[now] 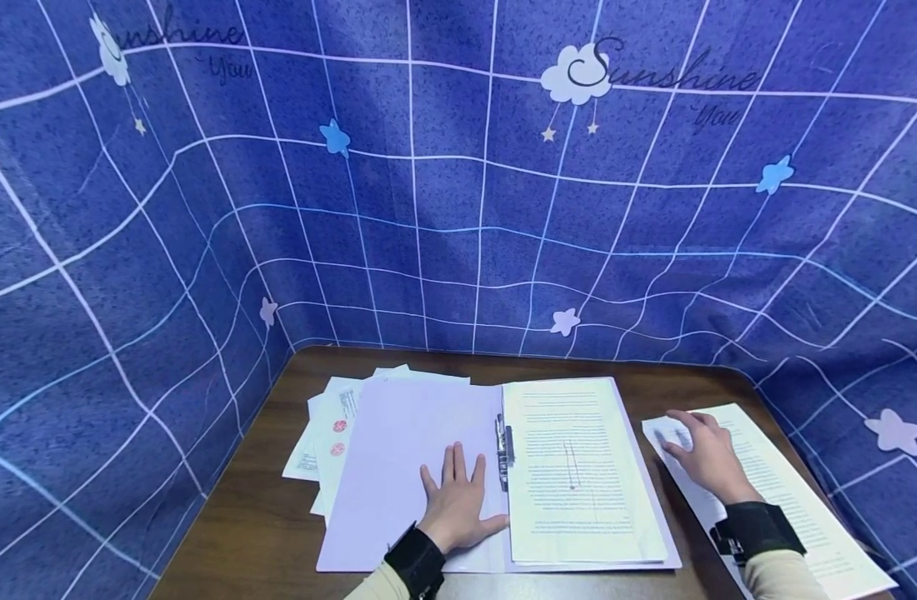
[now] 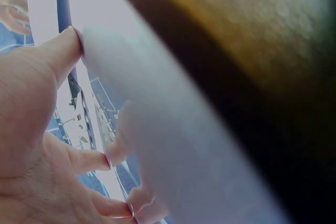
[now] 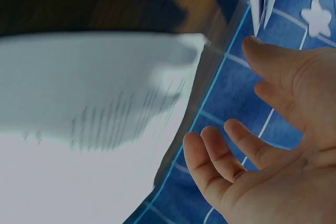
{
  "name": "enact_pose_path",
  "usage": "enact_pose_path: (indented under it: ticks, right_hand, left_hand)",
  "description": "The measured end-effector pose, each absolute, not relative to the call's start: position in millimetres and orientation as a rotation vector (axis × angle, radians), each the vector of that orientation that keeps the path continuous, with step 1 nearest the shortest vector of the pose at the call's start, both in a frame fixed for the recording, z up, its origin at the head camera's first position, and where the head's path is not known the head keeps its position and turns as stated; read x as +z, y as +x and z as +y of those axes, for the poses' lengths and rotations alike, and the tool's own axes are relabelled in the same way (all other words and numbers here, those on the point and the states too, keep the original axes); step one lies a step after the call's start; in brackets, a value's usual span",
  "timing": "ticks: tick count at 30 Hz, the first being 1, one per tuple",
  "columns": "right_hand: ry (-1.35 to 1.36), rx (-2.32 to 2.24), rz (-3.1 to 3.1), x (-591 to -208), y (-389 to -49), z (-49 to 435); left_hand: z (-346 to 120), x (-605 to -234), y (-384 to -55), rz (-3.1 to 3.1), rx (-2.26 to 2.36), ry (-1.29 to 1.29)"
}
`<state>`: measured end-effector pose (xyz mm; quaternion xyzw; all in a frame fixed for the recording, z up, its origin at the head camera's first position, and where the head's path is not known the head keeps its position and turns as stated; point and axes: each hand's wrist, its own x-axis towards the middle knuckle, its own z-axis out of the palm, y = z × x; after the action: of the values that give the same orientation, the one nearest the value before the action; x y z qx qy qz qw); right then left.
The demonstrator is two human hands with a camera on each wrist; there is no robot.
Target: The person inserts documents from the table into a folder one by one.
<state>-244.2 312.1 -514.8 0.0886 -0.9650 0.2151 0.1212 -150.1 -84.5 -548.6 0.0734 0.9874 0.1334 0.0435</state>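
A lilac folder (image 1: 398,467) lies spread on the table, with a metal clip (image 1: 502,454) along its middle. Printed sheets (image 1: 578,417) fill its right side. My left hand (image 1: 457,504) rests on the bare left cover, fingers spread and straight; the left wrist view shows the fingertips on the glossy cover. Over the far end of the loose printed paper (image 1: 784,500) at the right is my right hand (image 1: 709,458), its fingers loosely bent. In the right wrist view nothing sits between its fingers, and the paper (image 3: 63,93) lies beneath the hand's shadow.
Several loose sheets (image 1: 327,433), some with red stamps, stick out from under the folder's left cover. A brown wooden table (image 1: 226,517) bears everything. Behind and beside it hangs a blue cloth (image 1: 443,208) with white lines and stars.
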Motion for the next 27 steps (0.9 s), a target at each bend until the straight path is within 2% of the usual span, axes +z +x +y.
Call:
enact_pose_path:
  ticks: [27]
  right_hand:
    - [0.178,0.499,-2.745,-519,-209,417]
  left_hand:
    - [-85,-551,-150,3.036,0.37,0.231]
